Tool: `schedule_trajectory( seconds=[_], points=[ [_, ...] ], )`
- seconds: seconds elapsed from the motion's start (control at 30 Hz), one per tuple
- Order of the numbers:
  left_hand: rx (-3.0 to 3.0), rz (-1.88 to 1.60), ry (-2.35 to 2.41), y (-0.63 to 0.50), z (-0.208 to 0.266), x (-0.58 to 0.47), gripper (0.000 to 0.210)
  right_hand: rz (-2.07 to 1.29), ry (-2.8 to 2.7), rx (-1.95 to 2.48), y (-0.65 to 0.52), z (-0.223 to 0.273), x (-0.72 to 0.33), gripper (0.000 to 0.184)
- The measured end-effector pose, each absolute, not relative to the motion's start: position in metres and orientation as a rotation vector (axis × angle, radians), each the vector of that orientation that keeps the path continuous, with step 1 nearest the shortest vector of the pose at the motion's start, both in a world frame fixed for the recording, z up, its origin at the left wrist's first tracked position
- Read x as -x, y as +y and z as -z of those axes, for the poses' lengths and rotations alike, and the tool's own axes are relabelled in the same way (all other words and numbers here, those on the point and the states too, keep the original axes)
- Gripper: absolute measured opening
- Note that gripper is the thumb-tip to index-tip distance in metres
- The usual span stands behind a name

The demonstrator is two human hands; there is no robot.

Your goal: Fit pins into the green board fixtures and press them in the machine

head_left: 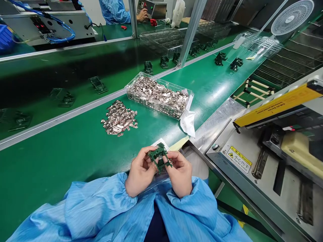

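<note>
The person wears a light blue coat [136,222] of thin cloth with a slight sheen, fine lines running through the weave. Its left sleeve [88,208] is wide and baggy, creased into many soft folds, and gathers into puckers at the cuff. The right sleeve [204,208] is just as loose, its cuff bunched in a thick fold around the wrist. Between the coat's front edges shows a dark navy garment [156,225], a plain wedge, narrow at its far end and broader toward the near side. The left hand [140,173] and right hand [180,176] are bare.
</note>
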State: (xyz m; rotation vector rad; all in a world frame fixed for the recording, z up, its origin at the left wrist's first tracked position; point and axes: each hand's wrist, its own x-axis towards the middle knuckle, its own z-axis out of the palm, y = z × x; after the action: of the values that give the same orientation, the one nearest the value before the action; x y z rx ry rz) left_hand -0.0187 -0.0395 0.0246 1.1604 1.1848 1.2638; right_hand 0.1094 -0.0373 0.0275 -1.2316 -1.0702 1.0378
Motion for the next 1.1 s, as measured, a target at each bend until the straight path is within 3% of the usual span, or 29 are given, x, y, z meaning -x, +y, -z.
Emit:
schedule_trajectory(
  seconds=[0.77, 0.93, 1.1],
  points=[
    [-1.36, -1.239, 1.175, -0.048, -0.025, 0.02, 0.028, -1.208, -0.886, 1.159, -0.05, -0.034, -0.109, 0.022],
    [-1.332, -1.305, 1.161, -0.026, -0.03, 0.029, 0.033, -1.048, -0.862, 1.317, -0.062, -0.004, -0.142, 0.034],
    [-1.341, -1.302, 1.13, 0.005, -0.013, 0.019, 0.038, -1.104, -1.027, 1.377, -0.056, 0.037, -0.14, 0.045]
  ],
)
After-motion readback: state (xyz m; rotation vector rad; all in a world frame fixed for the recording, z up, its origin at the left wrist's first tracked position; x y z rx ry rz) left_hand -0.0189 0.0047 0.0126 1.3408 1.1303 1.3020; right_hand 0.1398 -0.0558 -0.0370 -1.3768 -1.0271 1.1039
